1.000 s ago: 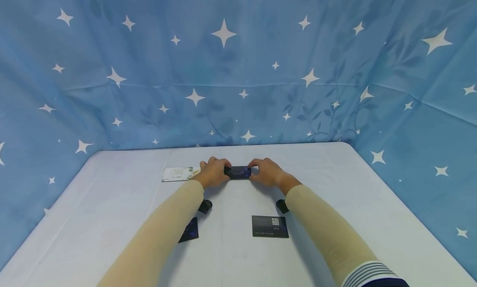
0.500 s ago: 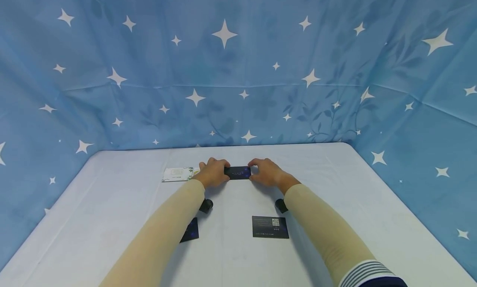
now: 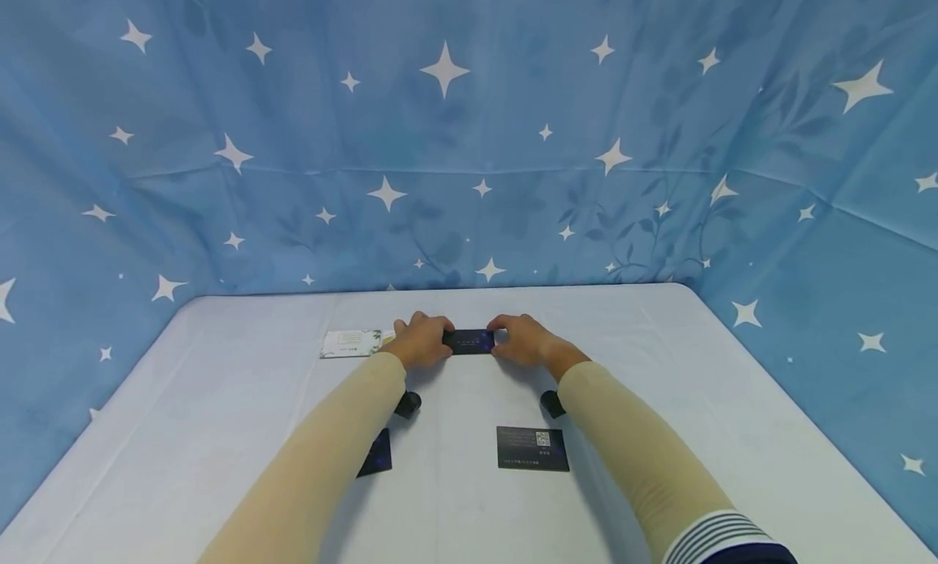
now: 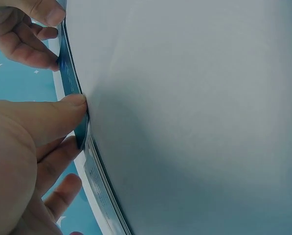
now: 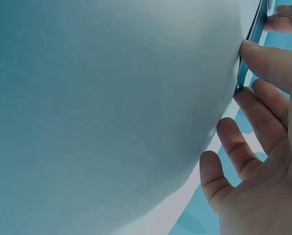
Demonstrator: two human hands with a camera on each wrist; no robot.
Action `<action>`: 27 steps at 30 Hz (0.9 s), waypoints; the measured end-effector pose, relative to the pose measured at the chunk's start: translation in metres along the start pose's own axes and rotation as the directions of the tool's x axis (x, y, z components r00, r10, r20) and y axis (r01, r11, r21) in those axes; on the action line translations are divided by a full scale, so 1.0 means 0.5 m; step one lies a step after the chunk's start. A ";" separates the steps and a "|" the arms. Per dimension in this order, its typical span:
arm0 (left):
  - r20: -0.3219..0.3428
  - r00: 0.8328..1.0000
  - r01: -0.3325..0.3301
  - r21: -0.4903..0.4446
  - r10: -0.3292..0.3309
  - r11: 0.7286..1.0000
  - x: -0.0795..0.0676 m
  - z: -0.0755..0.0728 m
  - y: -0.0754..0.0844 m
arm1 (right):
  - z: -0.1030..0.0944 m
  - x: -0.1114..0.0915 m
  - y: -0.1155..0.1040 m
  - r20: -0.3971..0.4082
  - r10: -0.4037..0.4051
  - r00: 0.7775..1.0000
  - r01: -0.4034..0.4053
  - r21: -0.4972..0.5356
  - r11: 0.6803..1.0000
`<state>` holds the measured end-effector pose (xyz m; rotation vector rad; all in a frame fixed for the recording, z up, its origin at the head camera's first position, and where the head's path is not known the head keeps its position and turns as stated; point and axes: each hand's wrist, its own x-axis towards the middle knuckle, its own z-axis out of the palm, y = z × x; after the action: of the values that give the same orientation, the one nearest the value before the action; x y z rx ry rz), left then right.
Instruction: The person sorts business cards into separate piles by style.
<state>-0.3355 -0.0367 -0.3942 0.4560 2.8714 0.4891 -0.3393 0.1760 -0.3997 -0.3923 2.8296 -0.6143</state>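
Note:
At the far middle of the table lies a dark blue printed card (image 3: pixel 469 342), its long side running left to right. My left hand (image 3: pixel 419 342) pinches its left end between thumb and fingers. The right end is pinched by my right hand (image 3: pixel 528 340) in the same way. In the left wrist view the dark card (image 4: pixel 70 73) shows edge-on, with the thumb on its near edge. A stack of white cards (image 4: pixel 106 188) lies right beside it there. The right wrist view shows the dark card (image 5: pixel 256 32) under the thumb, with the other fingers spread.
White cards with a leaf print (image 3: pixel 350 343) lie left of my left hand. Nearer to me are a dark card with a QR code (image 3: pixel 532 449) and another dark card (image 3: pixel 377 452), partly hidden by the left sleeve. A starry blue curtain (image 3: pixel 469 141) hangs behind the white table (image 3: pixel 454 499).

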 end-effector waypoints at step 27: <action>0.004 0.972 -0.230 -0.204 0.236 0.951 -0.100 0.021 0.049 | -0.024 -0.154 0.021 -0.031 -0.110 0.993 0.113 0.130 0.985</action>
<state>-0.2800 -0.0283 -0.3884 0.7635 2.7148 0.7986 -0.2724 0.2126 -0.3818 -0.5249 2.7835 -0.8284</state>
